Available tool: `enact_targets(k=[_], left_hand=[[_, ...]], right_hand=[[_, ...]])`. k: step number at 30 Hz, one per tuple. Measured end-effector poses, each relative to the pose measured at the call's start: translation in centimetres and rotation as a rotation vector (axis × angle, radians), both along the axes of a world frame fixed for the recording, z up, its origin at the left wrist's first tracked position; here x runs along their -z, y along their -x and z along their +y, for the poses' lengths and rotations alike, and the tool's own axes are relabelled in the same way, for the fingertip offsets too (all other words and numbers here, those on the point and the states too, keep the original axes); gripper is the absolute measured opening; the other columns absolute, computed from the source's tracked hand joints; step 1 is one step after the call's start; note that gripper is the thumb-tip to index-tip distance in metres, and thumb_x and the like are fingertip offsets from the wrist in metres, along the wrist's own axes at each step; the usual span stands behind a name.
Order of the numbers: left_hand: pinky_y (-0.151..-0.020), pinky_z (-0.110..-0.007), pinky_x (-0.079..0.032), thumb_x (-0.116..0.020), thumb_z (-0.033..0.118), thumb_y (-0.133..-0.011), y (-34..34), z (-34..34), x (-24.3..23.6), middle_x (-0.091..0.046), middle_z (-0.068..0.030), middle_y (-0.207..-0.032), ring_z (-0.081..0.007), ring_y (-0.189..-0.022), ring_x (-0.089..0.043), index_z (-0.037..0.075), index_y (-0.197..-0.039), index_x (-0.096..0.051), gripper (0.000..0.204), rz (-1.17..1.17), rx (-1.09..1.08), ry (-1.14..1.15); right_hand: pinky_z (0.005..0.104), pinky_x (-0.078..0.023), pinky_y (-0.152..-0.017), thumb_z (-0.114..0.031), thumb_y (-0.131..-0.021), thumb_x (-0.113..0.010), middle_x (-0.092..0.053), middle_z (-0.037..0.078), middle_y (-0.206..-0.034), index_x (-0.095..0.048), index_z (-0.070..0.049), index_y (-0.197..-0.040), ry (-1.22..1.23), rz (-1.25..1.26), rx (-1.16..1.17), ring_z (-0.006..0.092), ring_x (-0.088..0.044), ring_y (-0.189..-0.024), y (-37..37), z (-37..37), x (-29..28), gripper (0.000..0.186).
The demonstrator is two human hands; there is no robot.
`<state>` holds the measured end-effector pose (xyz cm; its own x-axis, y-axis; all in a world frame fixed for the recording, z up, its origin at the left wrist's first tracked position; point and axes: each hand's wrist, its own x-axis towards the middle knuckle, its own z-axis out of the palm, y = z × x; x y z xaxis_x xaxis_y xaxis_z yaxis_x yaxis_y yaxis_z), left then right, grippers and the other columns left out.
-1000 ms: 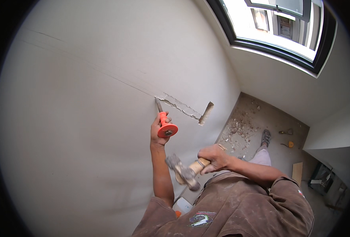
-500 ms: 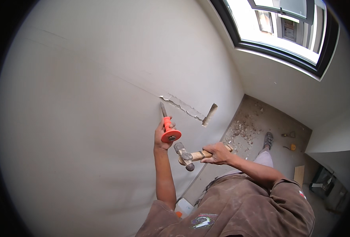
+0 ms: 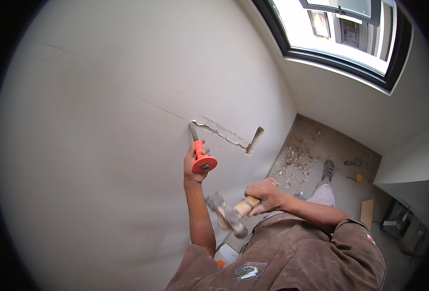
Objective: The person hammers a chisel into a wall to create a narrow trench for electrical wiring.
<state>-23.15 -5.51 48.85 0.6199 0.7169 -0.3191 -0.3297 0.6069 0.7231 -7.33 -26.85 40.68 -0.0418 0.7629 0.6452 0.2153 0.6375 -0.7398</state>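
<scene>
My left hand [image 3: 193, 167] is wrapped round the orange grip of a chisel [image 3: 205, 164], with its round hand guard facing me. The chisel's steel tip is at the wall [image 3: 103, 160], by the left end of a ragged groove [image 3: 219, 135]. That groove runs right to a short, wider slot [image 3: 255, 141] cut in the plaster. A thin line continues leftward from the groove. My right hand [image 3: 266, 196] grips the wooden handle of a hammer [image 3: 230, 216]. Its blurred head hangs below the chisel, apart from the guard.
Broken plaster [image 3: 294, 162] lies on the floor near my shoe [image 3: 328, 169]. Farther right are a yellow tape measure [image 3: 358, 178], a small tool [image 3: 353, 162] and a wooden board [image 3: 366, 213]. A dark-framed window [image 3: 340, 68] stands open at upper right.
My right hand has swung the hammer head down and away from the chisel. The chisel has shifted slightly left, its tip now at the end of the groove.
</scene>
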Motion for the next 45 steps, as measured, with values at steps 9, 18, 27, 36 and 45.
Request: enact_targets(k=[9,18,27,36,45], left_hand=[[-0.054,-0.026,-0.048,-0.037,0.033,-0.101,-0.1,0.1,-0.6,-0.050,-0.0054,-0.075,-0.0145,-0.062,-0.052,0.003,-0.117,-0.041,0.034,0.016,0.000,-0.002],[-0.054,-0.026,-0.048,-0.038,0.033,-0.100,-0.3,0.4,0.2,-0.050,-0.0052,-0.075,-0.0147,-0.060,-0.051,0.006,-0.116,-0.042,0.032,0.082,-0.018,-0.006],[-0.052,-0.027,-0.048,-0.038,0.034,-0.100,-1.3,0.6,0.1,-0.052,-0.0060,-0.075,-0.0149,-0.060,-0.052,0.007,-0.116,-0.043,0.032,-0.062,-0.063,0.100],[-0.054,-0.028,-0.047,-0.038,0.037,-0.100,-1.4,0.7,1.7,-0.051,-0.0053,-0.074,-0.0148,-0.059,-0.050,0.006,-0.118,-0.042,0.036,0.026,-0.007,-0.013],[-0.055,-0.028,-0.047,-0.037,0.038,-0.100,-0.4,0.2,0.7,-0.049,-0.0051,-0.073,-0.0163,-0.061,-0.051,0.007,-0.119,-0.042,0.036,-0.007,-0.024,-0.068]], right_hand=[[0.0367,-0.037,-0.049,-0.067,-0.058,-0.072,-0.042,0.005,-0.066,-0.050,-0.007,-0.073,-0.381,0.019,-0.104,0.0255,-0.049,-0.056,-0.1,0.6,-5.0,0.066],[0.0389,-0.043,-0.053,-0.059,-0.068,-0.070,-0.055,0.009,-0.068,-0.056,-0.008,-0.077,0.248,-0.177,0.167,0.0307,-0.058,-0.063,-0.5,6.3,3.5,0.054],[0.0395,-0.039,-0.051,-0.058,-0.065,-0.073,-0.047,0.008,-0.064,-0.050,-0.007,-0.071,-0.155,-0.090,0.022,0.0290,-0.051,-0.057,0.0,4.8,1.5,0.056],[0.0415,-0.042,-0.052,-0.057,-0.074,-0.066,-0.055,0.011,-0.061,-0.053,-0.007,-0.072,0.309,-0.216,0.068,0.0331,-0.056,-0.058,0.3,1.9,5.1,0.052],[0.0405,-0.042,-0.054,-0.053,-0.073,-0.069,-0.054,0.012,-0.066,-0.053,-0.006,-0.074,0.303,-0.106,0.069,0.0333,-0.056,-0.062,0.5,0.6,4.2,0.050]])
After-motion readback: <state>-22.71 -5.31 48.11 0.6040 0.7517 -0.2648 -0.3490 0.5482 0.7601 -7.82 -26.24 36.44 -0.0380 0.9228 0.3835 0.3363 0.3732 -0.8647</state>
